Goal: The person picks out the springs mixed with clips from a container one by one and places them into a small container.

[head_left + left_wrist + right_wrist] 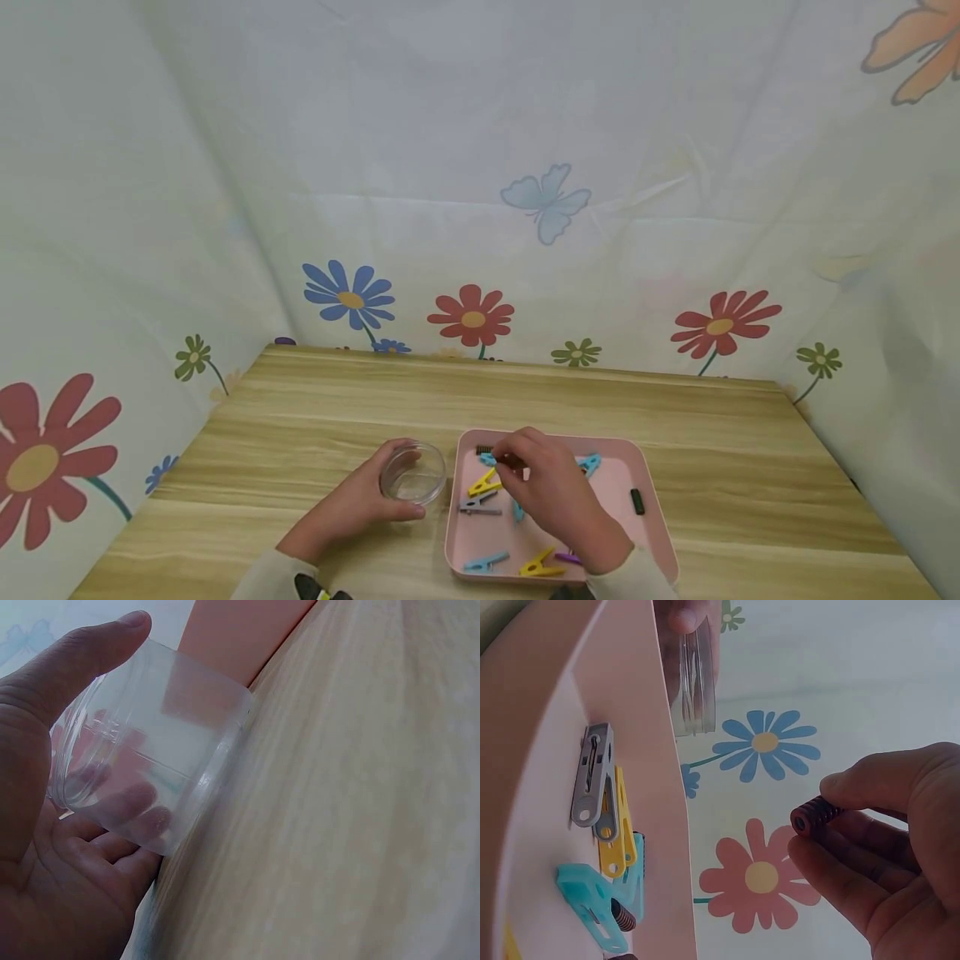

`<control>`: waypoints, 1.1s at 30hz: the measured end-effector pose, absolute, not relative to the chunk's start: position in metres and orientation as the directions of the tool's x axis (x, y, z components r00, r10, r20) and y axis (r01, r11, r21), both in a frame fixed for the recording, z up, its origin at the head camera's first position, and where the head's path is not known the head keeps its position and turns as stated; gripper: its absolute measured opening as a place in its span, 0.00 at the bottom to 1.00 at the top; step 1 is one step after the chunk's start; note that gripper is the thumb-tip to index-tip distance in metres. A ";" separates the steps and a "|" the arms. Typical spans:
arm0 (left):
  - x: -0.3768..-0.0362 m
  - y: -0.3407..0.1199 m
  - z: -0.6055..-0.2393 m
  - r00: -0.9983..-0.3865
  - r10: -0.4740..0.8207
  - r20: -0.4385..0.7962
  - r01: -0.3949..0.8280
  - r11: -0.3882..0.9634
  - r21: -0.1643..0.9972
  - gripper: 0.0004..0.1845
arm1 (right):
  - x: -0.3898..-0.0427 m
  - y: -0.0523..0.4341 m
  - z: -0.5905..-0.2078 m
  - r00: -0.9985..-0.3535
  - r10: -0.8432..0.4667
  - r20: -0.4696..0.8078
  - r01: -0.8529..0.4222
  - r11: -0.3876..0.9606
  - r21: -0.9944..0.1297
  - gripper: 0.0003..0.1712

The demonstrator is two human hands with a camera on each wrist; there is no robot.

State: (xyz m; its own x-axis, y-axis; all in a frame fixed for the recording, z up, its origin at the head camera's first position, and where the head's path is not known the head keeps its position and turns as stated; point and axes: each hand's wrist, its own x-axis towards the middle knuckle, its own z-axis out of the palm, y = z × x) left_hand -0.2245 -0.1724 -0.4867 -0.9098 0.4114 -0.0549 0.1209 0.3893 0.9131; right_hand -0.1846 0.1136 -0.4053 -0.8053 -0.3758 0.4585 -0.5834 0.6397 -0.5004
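My left hand (360, 502) holds a clear round plastic jar (187, 735), its thumb on one side and its fingers on the other. The jar stands upright on the table, left of a pink tray (617, 533). Above that tray, my right hand (553, 483) pinches a small dark ribbed cylinder (819, 815) between thumb and fingertips. Beneath it lie clothespins: a grey clothespin (594, 776), a yellow clothespin (542, 567), a light blue clothespin (486, 562) and several others. A purple clothespin (568, 557) is partly hidden by the right forearm.
Another dark ribbed cylinder (637, 502) lies at the tray's right side, and one more dark ribbed piece (484, 450) at its upper left corner. The tray rests on a wood-grain table (300, 417). Behind it hangs a pale flower-printed cloth (420, 167).
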 end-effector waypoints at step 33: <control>-0.225 -0.172 -0.488 -0.914 0.404 -0.029 0.148 0.399 0.905 0.46 | -0.192 0.097 -0.412 -0.770 -0.381 0.512 -0.633 0.560 -0.534 0.08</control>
State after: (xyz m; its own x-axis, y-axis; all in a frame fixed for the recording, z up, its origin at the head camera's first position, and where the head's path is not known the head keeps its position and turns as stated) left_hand -0.2246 -0.1719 -0.4880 -0.9143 0.4041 -0.0285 0.1481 0.3988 0.9050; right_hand -0.1921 0.0966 -0.4119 -0.7697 -0.3810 0.5122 -0.6329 0.5604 -0.5343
